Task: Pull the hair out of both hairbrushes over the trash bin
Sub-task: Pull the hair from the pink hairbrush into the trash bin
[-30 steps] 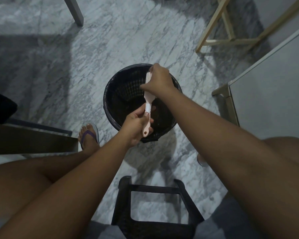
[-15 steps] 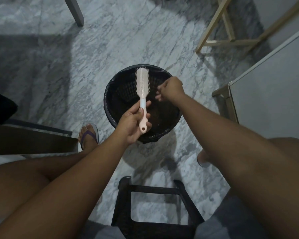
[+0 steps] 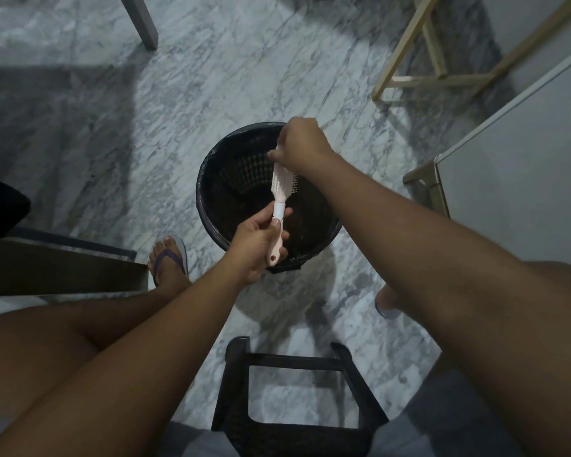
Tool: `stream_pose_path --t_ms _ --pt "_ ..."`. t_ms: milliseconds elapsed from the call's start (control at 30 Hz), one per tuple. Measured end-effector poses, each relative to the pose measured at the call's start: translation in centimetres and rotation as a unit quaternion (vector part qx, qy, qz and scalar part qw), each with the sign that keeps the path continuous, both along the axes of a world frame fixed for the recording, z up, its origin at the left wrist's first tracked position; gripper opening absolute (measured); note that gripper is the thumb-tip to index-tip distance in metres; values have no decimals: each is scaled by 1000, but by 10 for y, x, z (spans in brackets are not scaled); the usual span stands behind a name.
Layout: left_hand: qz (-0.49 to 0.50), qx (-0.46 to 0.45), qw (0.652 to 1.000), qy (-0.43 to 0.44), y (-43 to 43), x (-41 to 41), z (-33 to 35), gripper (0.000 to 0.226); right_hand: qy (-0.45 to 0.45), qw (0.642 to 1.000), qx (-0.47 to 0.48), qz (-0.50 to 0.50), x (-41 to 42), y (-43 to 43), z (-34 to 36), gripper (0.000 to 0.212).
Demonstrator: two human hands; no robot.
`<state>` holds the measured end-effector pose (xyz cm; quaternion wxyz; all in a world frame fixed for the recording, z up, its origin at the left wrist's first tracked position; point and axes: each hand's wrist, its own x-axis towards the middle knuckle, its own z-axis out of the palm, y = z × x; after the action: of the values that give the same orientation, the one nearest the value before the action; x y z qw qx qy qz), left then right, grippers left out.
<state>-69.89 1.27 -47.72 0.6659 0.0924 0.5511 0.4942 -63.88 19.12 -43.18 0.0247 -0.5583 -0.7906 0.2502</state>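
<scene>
Pink-and-white hairbrush [image 3: 281,186] held over the trash bin [image 3: 201,192], head above the open mouth, handle end out past the near rim. Left hand [image 3: 257,245] wrapped around the handle. Right hand [image 3: 302,145] bunched over the far end of the head, fingers pinching down into the bristles; the hair is too fine to see. Second brush not in view.

Risks: a hard tug could twist the brush out of the left hand's grip, and a light tuft could drift past the rim onto the marble floor [image 3: 211,77].

Room: bare floor beyond the bin; sandalled foot [image 3: 168,262] near its left, black stool [image 3: 297,361] on the near side, table edge [image 3: 439,179] right.
</scene>
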Motion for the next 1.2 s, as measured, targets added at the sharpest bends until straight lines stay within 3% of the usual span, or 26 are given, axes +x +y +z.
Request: stream_pose_path --t_ms 133,300,433,567,833,933,1000,1067,1133,1167,1200 --pt "-11 -9 1000 14 1 2 3 41 -61 996 61 23 -5 -2 5 7" --pt "5 -16 999 -37 4 5 9 40 -58 992 101 37 -4 -6 6 7" --pt "16 -19 998 -60 4 5 8 35 62 992 107 33 -2 -9 10 14" --pt "28 -15 997 -67 3 0 4 33 261 958 61 -103 -2 0 12 29" --pt "58 -9 996 -70 4 -10 5 36 166 974 38 -152 27 -12 -18 40" --pt "55 -9 996 -65 4 -9 5 38 181 969 25 -167 30 -17 -23 61" --pt "46 -7 997 -62 3 -8 3 38 217 961 11 -170 28 -18 -23 60" --pt "38 -4 997 -62 3 -8 3 38 240 959 -26 -149 23 -20 -17 43" --pt "29 -5 998 -57 4 -7 4 37 220 969 -69 -88 20 -22 -12 69" --pt "22 -4 998 -54 5 -6 5 36 205 974 -76 -59 19 -21 -11 74" --pt "17 -3 998 -54 5 -5 6 35 193 978 -69 -45 18 -21 -10 65"
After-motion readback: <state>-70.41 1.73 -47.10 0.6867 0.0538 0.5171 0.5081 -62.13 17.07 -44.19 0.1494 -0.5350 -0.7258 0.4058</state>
